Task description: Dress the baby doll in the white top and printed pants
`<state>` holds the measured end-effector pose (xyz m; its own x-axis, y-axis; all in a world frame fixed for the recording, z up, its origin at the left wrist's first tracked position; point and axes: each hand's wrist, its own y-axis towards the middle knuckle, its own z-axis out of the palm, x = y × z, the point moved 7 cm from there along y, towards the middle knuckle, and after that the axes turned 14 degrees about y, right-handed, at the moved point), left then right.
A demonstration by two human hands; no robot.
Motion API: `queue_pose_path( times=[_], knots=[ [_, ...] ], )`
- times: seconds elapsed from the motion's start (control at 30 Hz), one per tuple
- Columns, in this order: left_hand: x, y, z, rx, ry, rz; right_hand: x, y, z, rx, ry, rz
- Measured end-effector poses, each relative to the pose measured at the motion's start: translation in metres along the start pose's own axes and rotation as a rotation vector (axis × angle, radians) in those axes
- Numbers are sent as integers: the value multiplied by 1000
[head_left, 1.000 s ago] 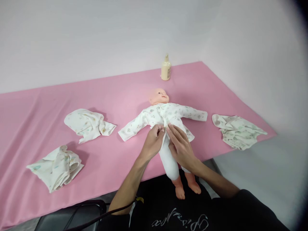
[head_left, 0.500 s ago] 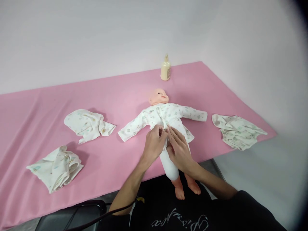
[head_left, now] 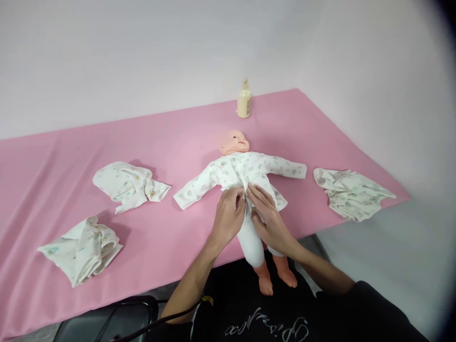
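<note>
A baby doll (head_left: 235, 142) lies on its back, its feet over the table's near edge. It wears a white printed baby shirt (head_left: 228, 168) with the sleeves spread, and white legs show below. My left hand (head_left: 230, 211) pinches the shirt's front near the lower middle, fingers curled on the cloth. Right beside it, my right hand (head_left: 269, 216) has its fingertips pressed on the same front edge, the fingers close together. What exactly lies between the fingertips, a fastener or only cloth, is hidden.
A pink-covered table (head_left: 171, 142) bears a cream pump bottle (head_left: 244, 102) behind the doll. Crumpled printed baby clothes lie at the left, one garment (head_left: 130, 185) behind another (head_left: 83, 249). A further printed garment (head_left: 356, 194) is at the right edge. A black chair (head_left: 107, 320) stands in front.
My right hand's thumb has moved slightly away from my left hand, and the right hand has shifted a little to the right. My left hand stays on the shirt front.
</note>
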<state>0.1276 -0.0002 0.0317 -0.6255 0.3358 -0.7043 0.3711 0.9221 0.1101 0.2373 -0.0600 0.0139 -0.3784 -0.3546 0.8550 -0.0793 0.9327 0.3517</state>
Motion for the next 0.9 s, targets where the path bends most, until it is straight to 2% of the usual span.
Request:
queue_pose_path(
  times=[0.23,0.33,0.47,0.6,0.73,0.9],
  knots=[
    [-1,-9,1,-47,74,19,5,1,-7,-5,135,67],
    [-1,-28,1,-61,213,63,9,-7,-20,-33,-21,30],
    [-6,-55,9,-42,508,202,12,-24,-25,34,-367,-61],
    [-11,-65,14,-131,730,312,11,-31,-21,56,-566,-113],
    [-17,-67,18,-170,796,414,10,-25,-13,98,-670,-154],
    [-22,-77,16,-185,835,530,11,-22,-18,123,-629,-202]
  ],
)
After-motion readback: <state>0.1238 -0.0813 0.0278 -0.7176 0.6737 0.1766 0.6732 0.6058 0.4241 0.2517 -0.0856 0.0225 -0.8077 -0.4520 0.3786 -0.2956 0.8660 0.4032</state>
